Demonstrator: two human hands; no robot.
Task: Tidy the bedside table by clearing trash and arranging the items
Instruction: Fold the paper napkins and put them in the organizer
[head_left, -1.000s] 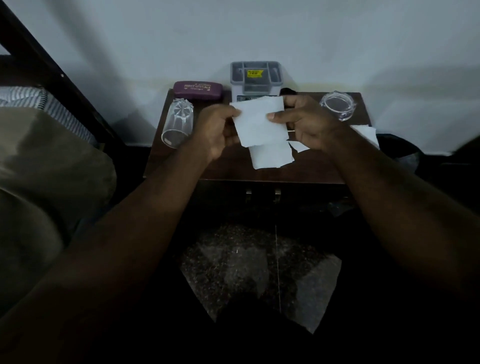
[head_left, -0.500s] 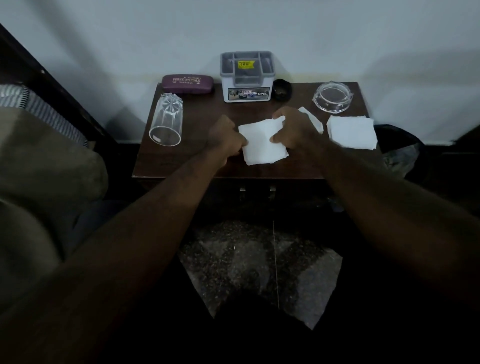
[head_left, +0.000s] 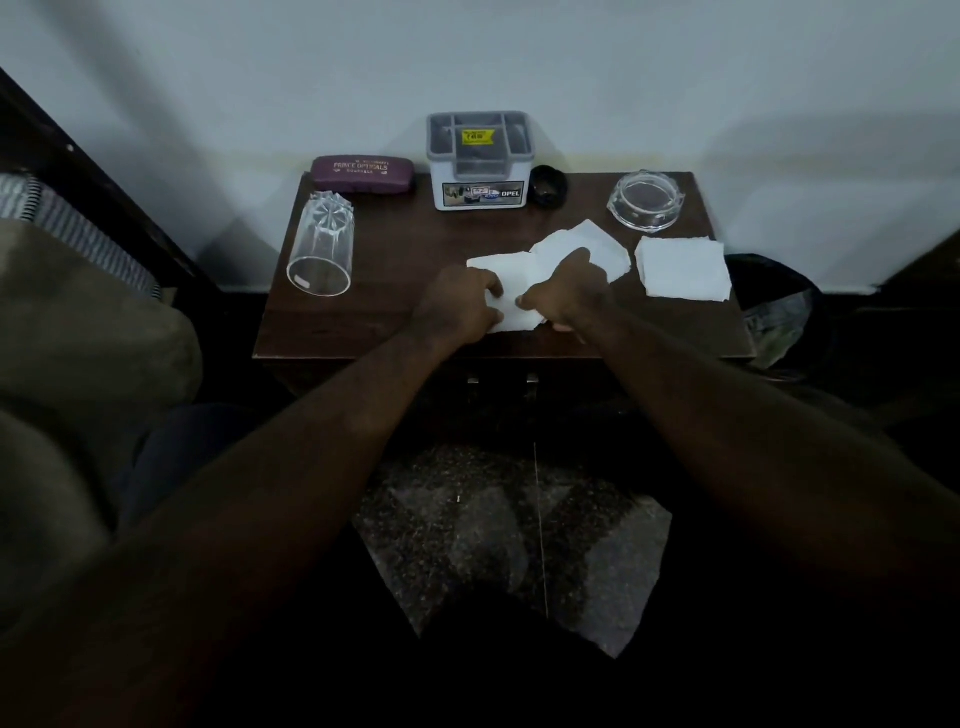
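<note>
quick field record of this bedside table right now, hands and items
left hand: fingers grip centre napkin, left side
right hand: grips same napkin, right side
tumbler: on its side, left end of table
spectacle case: back left, closed
organiser box: back centre
glass dish: back right
folded napkin: flat, right edge
bin: floor, right of table

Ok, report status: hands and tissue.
Left hand, right hand both pinch middle tissue. Spare tissue lies apart, right. Tipped glass far left, out of the way.

Dim light on a pale wall (head_left: 675, 78) behind a dark wooden bedside table (head_left: 395, 291); speckled stone floor (head_left: 493, 519) below, striped bedding (head_left: 78, 228) at left.
</note>
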